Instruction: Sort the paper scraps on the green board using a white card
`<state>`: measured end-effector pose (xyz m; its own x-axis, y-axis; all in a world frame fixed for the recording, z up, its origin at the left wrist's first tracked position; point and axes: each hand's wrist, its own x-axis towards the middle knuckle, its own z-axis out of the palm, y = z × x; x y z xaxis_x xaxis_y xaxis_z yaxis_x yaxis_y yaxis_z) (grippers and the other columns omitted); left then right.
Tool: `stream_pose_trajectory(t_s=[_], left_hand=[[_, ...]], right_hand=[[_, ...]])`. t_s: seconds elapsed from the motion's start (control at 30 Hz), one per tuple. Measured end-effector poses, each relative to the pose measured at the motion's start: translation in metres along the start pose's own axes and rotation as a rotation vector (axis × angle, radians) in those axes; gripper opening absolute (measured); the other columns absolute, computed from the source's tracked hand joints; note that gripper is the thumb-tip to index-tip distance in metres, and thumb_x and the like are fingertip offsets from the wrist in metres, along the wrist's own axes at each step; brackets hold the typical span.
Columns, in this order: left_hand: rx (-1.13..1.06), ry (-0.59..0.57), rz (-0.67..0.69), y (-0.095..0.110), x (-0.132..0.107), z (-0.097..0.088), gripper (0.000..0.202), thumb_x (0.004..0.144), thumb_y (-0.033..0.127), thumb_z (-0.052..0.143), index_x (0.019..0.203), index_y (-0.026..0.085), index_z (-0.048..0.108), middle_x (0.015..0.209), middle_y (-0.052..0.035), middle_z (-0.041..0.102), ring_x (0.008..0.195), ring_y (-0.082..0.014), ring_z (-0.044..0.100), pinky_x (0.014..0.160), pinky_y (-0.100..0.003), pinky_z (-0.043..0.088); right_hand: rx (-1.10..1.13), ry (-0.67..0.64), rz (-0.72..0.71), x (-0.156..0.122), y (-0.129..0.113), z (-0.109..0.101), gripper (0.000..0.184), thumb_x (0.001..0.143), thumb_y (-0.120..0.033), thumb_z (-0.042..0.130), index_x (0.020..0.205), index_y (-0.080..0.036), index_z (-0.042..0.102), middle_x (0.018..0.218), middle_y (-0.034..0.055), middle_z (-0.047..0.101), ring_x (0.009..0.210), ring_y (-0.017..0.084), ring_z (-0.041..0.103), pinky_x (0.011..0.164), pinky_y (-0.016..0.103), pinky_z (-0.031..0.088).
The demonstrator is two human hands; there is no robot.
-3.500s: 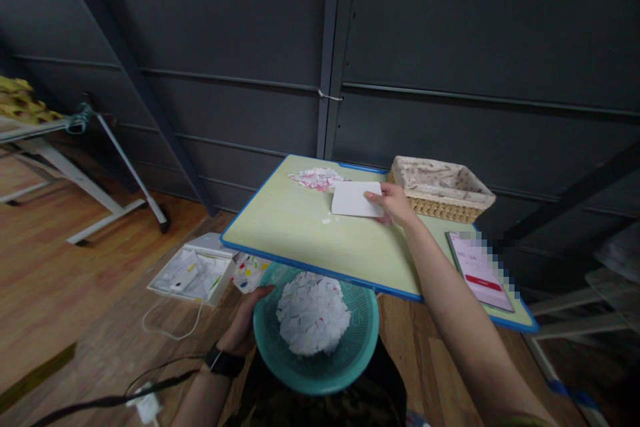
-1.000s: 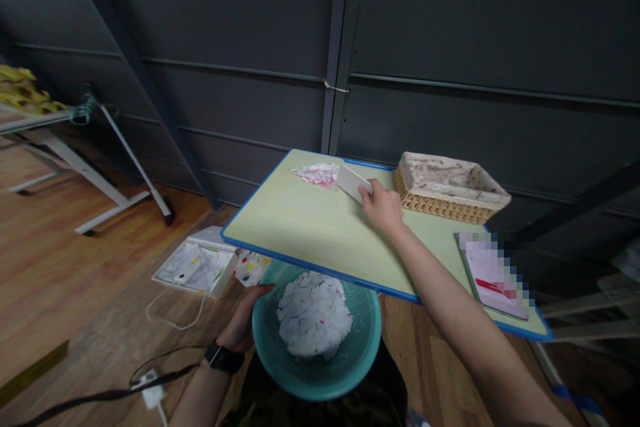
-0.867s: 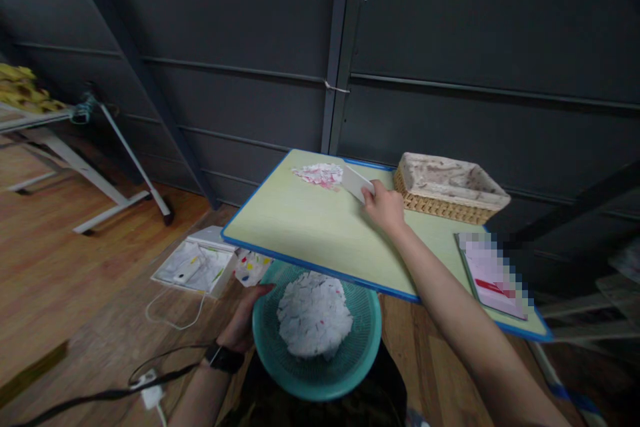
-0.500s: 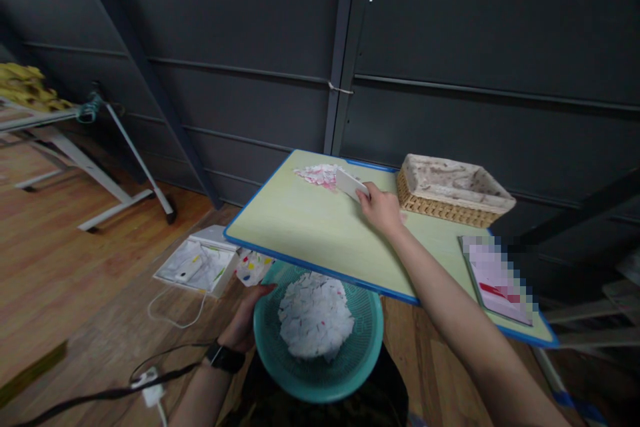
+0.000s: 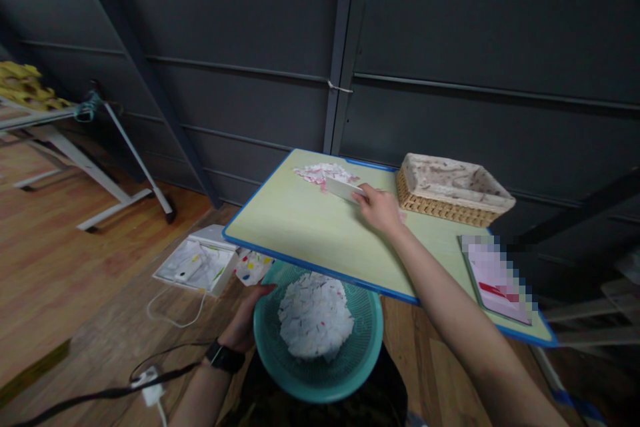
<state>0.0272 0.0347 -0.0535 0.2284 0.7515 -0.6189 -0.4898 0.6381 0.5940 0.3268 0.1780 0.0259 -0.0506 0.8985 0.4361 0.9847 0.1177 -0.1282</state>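
My right hand (image 5: 379, 205) is closed on one end of a flat white scraper-like piece (image 5: 345, 189), held over the pale green table (image 5: 300, 227) with a blue edge. The piece's far end is at the near side of a small heap of white and pink paper scraps (image 5: 325, 173). My left hand (image 5: 246, 317) grips the left rim of a teal plastic colander (image 5: 370, 347), its fingers partly hidden by the rim. White paper scraps (image 5: 315, 317) fill the colander's middle. It sits at my lap, its far rim under the table's front edge.
A wicker basket (image 5: 440, 210) with a cloth lining stands at the table's back right. A tablet-like flat thing (image 5: 495, 287), partly pixelated, lies at the right end. On the floor at left are an open white box (image 5: 200, 263), a power strip (image 5: 149, 387) and cables. Dark metal panels (image 5: 250, 107) rise behind.
My right hand has turned the white piece, so its far end has swung left and nearer to me, along the heap's near side. The left hand and colander have stayed in place.
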Motion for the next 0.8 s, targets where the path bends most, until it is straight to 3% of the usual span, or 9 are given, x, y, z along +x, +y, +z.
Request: stream_pose_trajectory(t_s=[0.17, 0.33, 0.6, 0.8], left_hand=[[0.016, 0.0, 0.002, 0.001, -0.003, 0.004, 0.035, 0.072, 0.023, 0.064, 0.106, 0.015, 0.061, 0.08, -0.006, 0.077, 0.085, -0.0289, 0.07, 0.074, -0.037, 0.053], [0.022, -0.029, 0.008, 0.002, -0.003, 0.004, 0.042, 0.074, 0.024, 0.062, 0.115, 0.013, 0.056, 0.085, -0.0062, 0.077, 0.091, -0.0283, 0.069, 0.077, -0.036, 0.052], [0.02, 0.003, -0.003, 0.003, -0.005, 0.006, 0.039, 0.073, 0.023, 0.063, 0.111, 0.014, 0.06, 0.089, -0.0081, 0.077, 0.092, -0.0293, 0.069, 0.078, -0.037, 0.053], [0.013, -0.006, -0.001, 0.002, -0.005, 0.005, 0.035, 0.07, 0.024, 0.067, 0.103, 0.014, 0.064, 0.088, -0.0094, 0.077, 0.091, -0.0315, 0.069, 0.077, -0.039, 0.053]], right_hand=[[0.058, 0.025, 0.023, 0.0, 0.002, 0.0, 0.039, 0.091, -0.044, 0.034, 0.102, -0.019, 0.062, 0.08, 0.0084, 0.069, 0.069, 0.021, 0.059, 0.06, 0.027, 0.03], [0.006, 0.006, -0.023, -0.002, -0.002, -0.001, 0.038, 0.092, -0.043, 0.033, 0.1, -0.02, 0.062, 0.083, 0.0088, 0.069, 0.073, 0.022, 0.06, 0.062, 0.027, 0.03], [-0.086, -0.062, 0.024, -0.005, -0.004, -0.023, 0.04, 0.09, -0.042, 0.034, 0.107, -0.016, 0.059, 0.082, 0.0125, 0.068, 0.07, 0.025, 0.059, 0.061, 0.029, 0.03], [0.107, 0.065, 0.033, -0.006, 0.003, -0.038, 0.039, 0.085, -0.038, 0.042, 0.115, -0.017, 0.055, 0.086, 0.0101, 0.068, 0.073, 0.025, 0.059, 0.064, 0.03, 0.035]])
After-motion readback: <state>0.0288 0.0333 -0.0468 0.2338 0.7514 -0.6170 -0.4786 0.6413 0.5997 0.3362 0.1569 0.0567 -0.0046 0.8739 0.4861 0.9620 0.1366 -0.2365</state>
